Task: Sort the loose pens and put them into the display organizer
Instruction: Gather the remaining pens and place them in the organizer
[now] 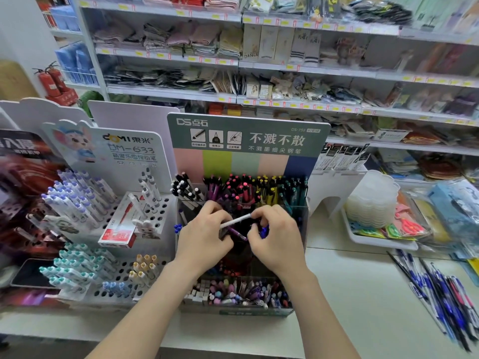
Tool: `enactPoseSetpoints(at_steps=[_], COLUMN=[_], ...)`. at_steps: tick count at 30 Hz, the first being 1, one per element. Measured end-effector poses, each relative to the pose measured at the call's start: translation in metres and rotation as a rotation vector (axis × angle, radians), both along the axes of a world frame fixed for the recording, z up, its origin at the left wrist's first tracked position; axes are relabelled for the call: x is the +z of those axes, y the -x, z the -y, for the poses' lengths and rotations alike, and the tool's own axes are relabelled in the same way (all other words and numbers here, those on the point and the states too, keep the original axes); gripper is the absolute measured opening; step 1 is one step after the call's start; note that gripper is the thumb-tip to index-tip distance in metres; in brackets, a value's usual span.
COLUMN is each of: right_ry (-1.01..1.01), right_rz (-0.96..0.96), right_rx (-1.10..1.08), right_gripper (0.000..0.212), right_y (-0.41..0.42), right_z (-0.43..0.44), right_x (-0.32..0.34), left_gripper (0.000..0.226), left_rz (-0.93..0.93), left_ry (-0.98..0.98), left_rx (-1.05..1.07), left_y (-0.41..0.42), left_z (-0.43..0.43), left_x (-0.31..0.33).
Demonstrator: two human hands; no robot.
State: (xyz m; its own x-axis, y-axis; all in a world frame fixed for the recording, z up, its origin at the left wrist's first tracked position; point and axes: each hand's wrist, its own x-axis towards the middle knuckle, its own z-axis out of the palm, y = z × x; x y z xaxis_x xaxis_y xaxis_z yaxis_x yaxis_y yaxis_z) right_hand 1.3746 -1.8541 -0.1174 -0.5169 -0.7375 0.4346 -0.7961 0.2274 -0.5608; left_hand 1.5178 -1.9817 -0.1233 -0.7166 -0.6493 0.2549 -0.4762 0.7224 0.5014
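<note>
Both hands hover over the middle of the green display organizer [300,161], which holds rows of upright pens in several colours. My left hand [204,234] grips a purple pen [237,233]. My right hand [277,237] pinches one end of a white pen [234,221] that lies across between the two hands, and something blue [263,232] shows under its fingers. A pile of loose blue, black and red pens [440,288] lies on the counter at the right.
A white perforated pen stand [155,265] with white, teal and yellow pens and a red box [120,226] stands to the left. At the right a white tray [378,242] holds clear containers and packets. Stocked shelves [285,102] run behind.
</note>
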Motion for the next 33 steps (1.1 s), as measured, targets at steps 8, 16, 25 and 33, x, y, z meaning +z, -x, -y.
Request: enactPoseSetpoints(at_steps=[8, 16, 25, 33], right_ry=[-0.258, -0.213, 0.342, 0.286], right_rz=[-0.273, -0.315, 0.263, 0.097], right_rx=[-0.045, -0.097, -0.089, -0.067], right_gripper=[0.036, 0.014, 0.02, 0.018], right_y=[-0.024, -0.018, -0.018, -0.01], right_z=[0.007, 0.008, 0.024, 0.057], right_x=[-0.026, -0.033, 0.04, 0.07], left_gripper=[0.027, 0.012, 0.026, 0.017], left_rz=[0.009, 0.009, -0.365, -0.471], left_ry=[-0.023, 0.005, -0.335, -0.355], left_rx=[0.207, 0.202, 0.209, 0.272], left_y=[-0.015, -0.017, -0.016, -0.026], left_z=[0.01, 0.01, 0.01, 0.01], left_x=[-0.004, 0.001, 0.019, 0.029])
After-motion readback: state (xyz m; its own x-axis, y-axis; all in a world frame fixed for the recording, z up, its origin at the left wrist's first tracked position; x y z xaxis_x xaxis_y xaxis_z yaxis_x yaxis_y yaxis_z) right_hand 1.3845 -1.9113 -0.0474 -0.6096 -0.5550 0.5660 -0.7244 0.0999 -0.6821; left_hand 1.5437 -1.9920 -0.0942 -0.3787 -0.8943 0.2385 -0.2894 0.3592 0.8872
